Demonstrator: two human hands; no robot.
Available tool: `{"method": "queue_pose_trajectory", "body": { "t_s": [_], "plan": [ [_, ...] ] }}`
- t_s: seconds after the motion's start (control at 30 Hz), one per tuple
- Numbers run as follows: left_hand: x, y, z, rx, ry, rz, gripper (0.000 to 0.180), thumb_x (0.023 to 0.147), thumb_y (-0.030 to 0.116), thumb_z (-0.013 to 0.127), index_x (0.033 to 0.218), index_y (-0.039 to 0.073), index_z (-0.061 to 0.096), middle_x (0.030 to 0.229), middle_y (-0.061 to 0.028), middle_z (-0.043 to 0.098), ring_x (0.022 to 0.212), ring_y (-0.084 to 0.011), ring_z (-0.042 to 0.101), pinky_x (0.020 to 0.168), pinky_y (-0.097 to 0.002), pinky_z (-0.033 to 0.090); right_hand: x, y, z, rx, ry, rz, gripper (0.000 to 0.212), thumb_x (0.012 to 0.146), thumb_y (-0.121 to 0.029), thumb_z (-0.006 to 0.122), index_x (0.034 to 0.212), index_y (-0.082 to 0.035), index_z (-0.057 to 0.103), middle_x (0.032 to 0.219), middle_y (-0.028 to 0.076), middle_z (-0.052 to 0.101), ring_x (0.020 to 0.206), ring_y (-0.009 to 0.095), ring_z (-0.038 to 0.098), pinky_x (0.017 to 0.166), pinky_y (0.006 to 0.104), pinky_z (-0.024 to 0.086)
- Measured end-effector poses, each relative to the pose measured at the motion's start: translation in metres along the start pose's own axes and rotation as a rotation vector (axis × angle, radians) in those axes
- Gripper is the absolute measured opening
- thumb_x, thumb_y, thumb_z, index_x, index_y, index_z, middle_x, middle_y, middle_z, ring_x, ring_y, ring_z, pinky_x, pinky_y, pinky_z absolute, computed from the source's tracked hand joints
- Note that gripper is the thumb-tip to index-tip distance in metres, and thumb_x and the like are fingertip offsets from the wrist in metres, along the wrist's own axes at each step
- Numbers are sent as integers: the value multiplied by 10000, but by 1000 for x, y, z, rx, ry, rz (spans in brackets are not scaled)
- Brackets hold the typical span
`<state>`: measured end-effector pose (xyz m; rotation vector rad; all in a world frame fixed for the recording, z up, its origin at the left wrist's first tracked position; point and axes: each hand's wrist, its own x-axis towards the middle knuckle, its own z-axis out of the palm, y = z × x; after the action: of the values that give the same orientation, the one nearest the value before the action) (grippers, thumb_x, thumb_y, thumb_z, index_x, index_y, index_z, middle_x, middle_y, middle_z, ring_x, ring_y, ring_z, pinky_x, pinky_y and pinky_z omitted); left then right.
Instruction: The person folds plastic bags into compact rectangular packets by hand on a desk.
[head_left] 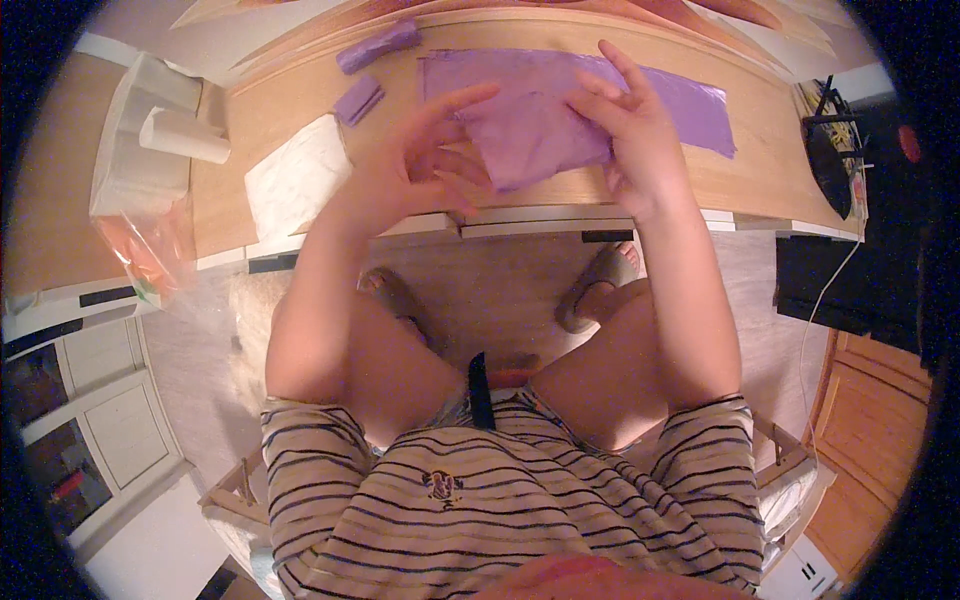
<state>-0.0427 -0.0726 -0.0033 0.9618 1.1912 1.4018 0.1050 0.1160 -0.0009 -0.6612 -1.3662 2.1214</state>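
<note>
A sheet of thin purple plastic, seemingly a bag [690,105], lies along the wooden desk, its nearer part folded and raised toward the desk's front edge. My right hand [635,135] is at the right side of this folded part, gripping it between thumb and lower fingers, with one finger stretched upward. At its left side, my left hand [395,165] is slightly blurred, fingers spread and curved. Its fingertips are close to the plastic but show nothing held. Farther left lie a purple roll [380,46] and a small folded purple piece [358,101].
A white sheet [297,178] lies left of my left hand. Beyond it are a white paper roll [185,136] and a clear bag with orange contents [150,245]. A black stand [832,160] with cables occupies the desk's right end. Below the desk are drawer fronts and my legs.
</note>
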Motion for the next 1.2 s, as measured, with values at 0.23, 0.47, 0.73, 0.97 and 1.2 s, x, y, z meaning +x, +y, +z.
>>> {"method": "queue_pose_trajectory", "body": {
  "t_s": [0.23,0.47,0.73,0.97,1.2],
  "plan": [
    [-3,-2,29,971,469,452,540,658,16,806,1170,108,657,894,-14,618,689,-98,554,561,-228,453,-25,-12,19,-14,3,-46,625,869,50,571,1438,-63,336,1340,154,499,1031,188,610,774,301,564],
    [-11,5,28,954,658,809,293,645,31,802,921,110,743,684,-7,541,582,-111,495,489,-244,382,-35,-30,23,-117,-189,-148,615,837,14,611,1408,-63,397,1396,135,473,906,158,627,605,254,543],
    [-17,21,28,644,603,897,264,664,-34,769,907,60,729,723,3,558,614,-97,495,547,-219,384,-49,-33,17,-812,-249,-525,375,688,80,759,1045,-5,685,853,-3,643,575,12,394,530,160,381],
    [-29,21,39,259,701,516,117,836,46,708,944,1,700,781,-19,660,659,-62,568,567,-190,429,-51,-35,24,-668,-151,-596,164,743,-104,798,897,-84,748,653,-62,620,543,3,428,470,173,302],
    [-21,15,32,78,786,382,142,852,91,716,941,-19,702,753,-10,664,631,-41,559,553,-178,432,-42,-28,30,-379,-136,-471,198,846,-36,690,1043,-23,676,848,15,709,719,42,623,571,167,456]
  ]
}}
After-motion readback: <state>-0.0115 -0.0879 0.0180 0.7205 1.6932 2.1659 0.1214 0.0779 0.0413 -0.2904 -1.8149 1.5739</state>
